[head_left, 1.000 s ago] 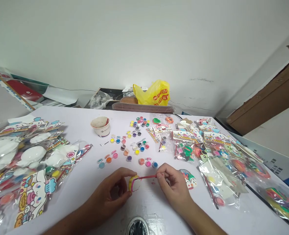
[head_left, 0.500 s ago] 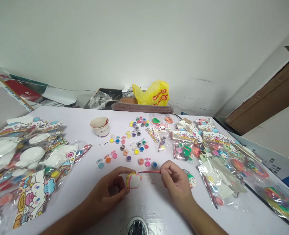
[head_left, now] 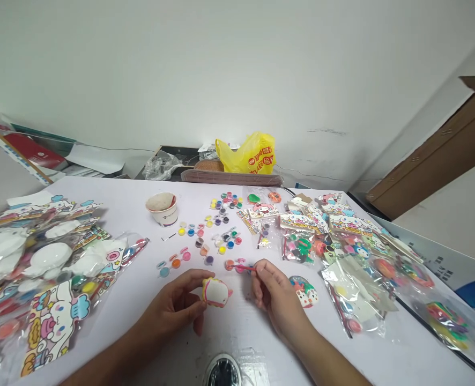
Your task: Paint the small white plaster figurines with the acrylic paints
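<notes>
Your left hand (head_left: 183,303) pinches the little painted figure (head_left: 216,292) by its left side, between your thumb and fingers. You hold it up over the pale worktop (head_left: 120,214), near the front, in between your two hands. The figure is small and chunky. Its flat middle is white, its edge is yellow, and a bright pink line runs along the inside of the yellow. A small pink bit pokes out on the right, and marks near it are too tiny to make out. Your right hand (head_left: 275,295) grips a thin red brush (head_left: 245,267), its tip by the little paint pots (head_left: 229,265). A round painted piece (head_left: 305,292) lies just beside that hand.
</notes>
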### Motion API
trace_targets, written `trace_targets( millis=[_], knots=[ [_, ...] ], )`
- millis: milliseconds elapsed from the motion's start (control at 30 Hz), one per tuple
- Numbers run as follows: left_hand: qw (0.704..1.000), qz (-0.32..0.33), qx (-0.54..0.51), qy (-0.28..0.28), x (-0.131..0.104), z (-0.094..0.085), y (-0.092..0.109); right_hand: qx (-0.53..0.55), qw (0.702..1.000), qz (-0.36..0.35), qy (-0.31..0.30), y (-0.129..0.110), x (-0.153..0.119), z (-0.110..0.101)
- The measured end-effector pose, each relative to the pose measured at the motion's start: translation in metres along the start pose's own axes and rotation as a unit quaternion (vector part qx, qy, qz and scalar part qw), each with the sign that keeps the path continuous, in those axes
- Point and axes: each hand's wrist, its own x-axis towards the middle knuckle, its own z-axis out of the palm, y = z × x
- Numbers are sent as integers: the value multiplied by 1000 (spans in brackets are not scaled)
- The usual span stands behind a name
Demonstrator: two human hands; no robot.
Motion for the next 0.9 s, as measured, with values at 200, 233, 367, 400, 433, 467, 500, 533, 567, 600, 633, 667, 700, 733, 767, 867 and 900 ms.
trace_targets(
  millis=[200, 233, 367, 400, 433, 467, 500, 533, 567, 600, 633, 667, 700, 733, 767, 867, 900],
  knots=[
    [1000, 8, 1, 22, 3, 7, 3, 9, 999, -14, 38, -2, -2, 4],
    [1000, 8, 11, 24, 3, 8, 3, -17, 999, -26, 38, -2, -2, 3],
    [996, -1, 50, 68, -2, 14, -1, -133, 988, -71, 31, -1, -7, -6],
    [995, 0, 53, 85, -5, 16, -2, -153, 985, -75, 31, -1, -9, -8],
    [994, 3, 52, 97, -7, 18, -4, -167, 983, -75, 31, -1, -11, -9],
    [993, 8, 58, 106, -10, 20, -6, -177, 981, -74, 31, -2, -13, -10],
    [991, 7, 70, 110, -12, 21, -8, -184, 980, -73, 31, -3, -14, -11],
    [990, 4, 89, 108, -13, 22, -9, -187, 979, -73, 29, -4, -15, -11],
    [988, -2, 111, 103, -15, 22, -11, -189, 979, -75, 29, -4, -16, -11],
    [986, -9, 135, 96, -15, 22, -13, -190, 979, -76, 27, -5, -16, -11],
    [983, -13, 158, 89, -16, 21, -14, -192, 978, -77, 24, -5, -16, -11],
    [980, -15, 179, 82, -16, 19, -16, -195, 977, -78, 22, -5, -16, -12],
    [977, -14, 198, 76, -17, 17, -17, -200, 976, -79, 19, -5, -15, -12],
    [974, -10, 213, 70, -17, 16, -18, -206, 975, -80, 15, -5, -15, -13],
    [972, -3, 224, 67, -17, 14, -20, -212, 974, -84, 14, -4, -15, -13],
    [969, 12, 241, 61, -18, 12, -23, -231, 968, -101, 12, -3, -16, -15],
    [967, 14, 245, 63, -18, 12, -23, -239, 965, -106, 12, -3, -16, -16]
  ],
)
